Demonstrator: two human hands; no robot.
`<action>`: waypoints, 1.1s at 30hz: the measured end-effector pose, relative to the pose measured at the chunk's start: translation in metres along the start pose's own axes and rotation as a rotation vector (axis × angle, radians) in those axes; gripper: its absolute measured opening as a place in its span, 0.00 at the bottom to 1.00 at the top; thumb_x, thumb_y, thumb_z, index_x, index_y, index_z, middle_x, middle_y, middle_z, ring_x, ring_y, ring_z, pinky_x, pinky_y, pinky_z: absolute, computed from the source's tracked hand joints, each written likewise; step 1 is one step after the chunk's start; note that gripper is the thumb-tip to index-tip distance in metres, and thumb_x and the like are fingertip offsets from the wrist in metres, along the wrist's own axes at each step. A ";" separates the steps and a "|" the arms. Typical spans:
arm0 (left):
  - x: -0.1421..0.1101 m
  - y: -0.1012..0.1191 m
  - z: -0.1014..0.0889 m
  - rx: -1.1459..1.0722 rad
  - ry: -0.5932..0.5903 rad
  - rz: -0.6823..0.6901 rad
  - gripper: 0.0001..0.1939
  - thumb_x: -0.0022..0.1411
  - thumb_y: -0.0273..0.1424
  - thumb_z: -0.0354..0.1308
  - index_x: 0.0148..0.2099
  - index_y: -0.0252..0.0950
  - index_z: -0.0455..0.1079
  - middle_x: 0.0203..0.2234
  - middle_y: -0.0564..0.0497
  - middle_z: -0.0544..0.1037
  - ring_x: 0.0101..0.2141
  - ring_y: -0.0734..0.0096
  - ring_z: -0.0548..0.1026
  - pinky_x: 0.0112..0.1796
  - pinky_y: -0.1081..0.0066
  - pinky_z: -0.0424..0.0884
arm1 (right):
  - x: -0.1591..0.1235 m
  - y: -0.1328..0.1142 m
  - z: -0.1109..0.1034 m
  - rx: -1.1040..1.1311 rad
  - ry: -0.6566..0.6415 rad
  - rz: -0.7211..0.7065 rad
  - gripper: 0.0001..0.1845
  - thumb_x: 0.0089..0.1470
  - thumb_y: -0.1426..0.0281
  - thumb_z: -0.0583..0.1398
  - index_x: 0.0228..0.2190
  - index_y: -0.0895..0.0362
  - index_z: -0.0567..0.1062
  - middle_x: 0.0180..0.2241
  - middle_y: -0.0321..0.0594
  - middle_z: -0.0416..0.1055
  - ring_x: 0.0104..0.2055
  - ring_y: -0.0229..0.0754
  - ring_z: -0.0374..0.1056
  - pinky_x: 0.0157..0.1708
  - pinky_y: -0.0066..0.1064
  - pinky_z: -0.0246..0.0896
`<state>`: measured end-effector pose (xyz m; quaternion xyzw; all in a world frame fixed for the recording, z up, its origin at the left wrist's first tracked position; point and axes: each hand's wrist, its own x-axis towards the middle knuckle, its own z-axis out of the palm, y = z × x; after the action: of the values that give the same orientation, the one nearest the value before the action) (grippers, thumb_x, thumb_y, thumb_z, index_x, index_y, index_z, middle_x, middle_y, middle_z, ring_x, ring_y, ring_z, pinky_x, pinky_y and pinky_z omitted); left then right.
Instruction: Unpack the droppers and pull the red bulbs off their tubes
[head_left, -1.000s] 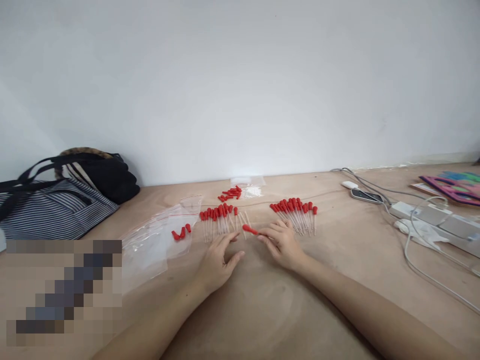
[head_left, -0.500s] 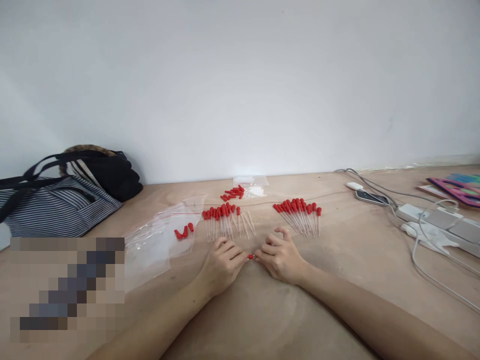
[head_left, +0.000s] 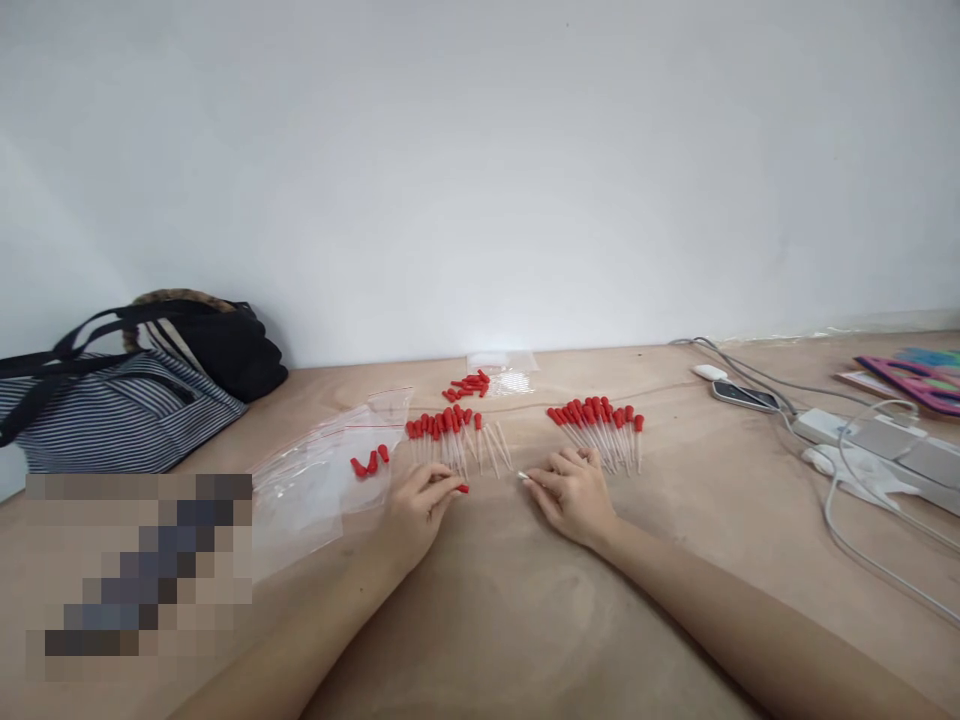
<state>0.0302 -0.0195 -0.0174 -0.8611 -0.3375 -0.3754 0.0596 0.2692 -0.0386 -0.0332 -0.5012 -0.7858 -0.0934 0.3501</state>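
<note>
My left hand (head_left: 414, 512) pinches a small red rubber bulb (head_left: 463, 489), its end poking out past the fingertips. Across a gap, my right hand (head_left: 573, 497) grips a thin clear dropper tube (head_left: 523, 476), of which only a pale tip shows. Beyond my left hand lies a row of red-bulbed droppers (head_left: 448, 422), and at its right side are a few bare glass tubes (head_left: 496, 446). A fanned group of red-bulbed droppers (head_left: 596, 414) rests past my right hand. Three loose red bulbs (head_left: 372, 462) are on a clear zip bag (head_left: 300, 510) to the left.
Near the wall, a small pile of red bulbs (head_left: 469, 384) sits beside a clear bag with glossy pieces (head_left: 514, 378). A striped bag (head_left: 127, 415) stands at left. On the right are a power strip (head_left: 892, 445), white cables, a dark device (head_left: 744, 395) and colourful flat items (head_left: 915, 380).
The red bulb and the tube were together in my right hand, then between both hands. Now they are apart: the bulb moved left with my left hand, while the tube stays in my right.
</note>
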 end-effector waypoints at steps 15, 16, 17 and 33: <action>-0.012 -0.101 -0.037 0.248 -0.224 -0.053 0.20 0.55 0.22 0.39 0.37 0.38 0.73 0.38 0.47 0.74 0.38 0.65 0.71 0.39 0.66 0.70 | 0.075 0.000 0.049 0.120 -0.182 0.800 0.14 0.49 0.61 0.54 0.28 0.53 0.76 0.29 0.42 0.75 0.36 0.47 0.68 0.41 0.42 0.48; -0.011 -0.098 -0.036 0.243 -0.215 -0.045 0.21 0.55 0.22 0.39 0.38 0.38 0.73 0.40 0.46 0.74 0.40 0.65 0.71 0.40 0.65 0.70 | 0.077 0.000 0.052 0.118 -0.177 0.807 0.14 0.49 0.61 0.54 0.28 0.53 0.76 0.29 0.43 0.75 0.36 0.47 0.68 0.41 0.43 0.48; -0.009 -0.094 -0.034 0.239 -0.195 -0.044 0.21 0.56 0.22 0.39 0.39 0.39 0.73 0.41 0.46 0.73 0.42 0.64 0.70 0.41 0.63 0.69 | 0.078 -0.001 0.054 0.117 -0.172 0.810 0.13 0.48 0.61 0.54 0.28 0.53 0.76 0.29 0.43 0.75 0.36 0.48 0.68 0.41 0.43 0.49; 0.080 -0.003 0.043 0.471 -0.227 -0.404 0.09 0.50 0.33 0.56 0.29 0.33 0.73 0.41 0.39 0.69 0.45 0.48 0.63 0.41 0.54 0.60 | 0.054 -0.007 0.039 0.223 -0.160 0.721 0.10 0.49 0.66 0.54 0.28 0.53 0.75 0.28 0.38 0.75 0.35 0.44 0.68 0.42 0.42 0.48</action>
<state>0.0939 0.0416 0.0063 -0.7756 -0.5838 -0.1927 0.1435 0.2319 0.0170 -0.0258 -0.7100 -0.5893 0.1613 0.3502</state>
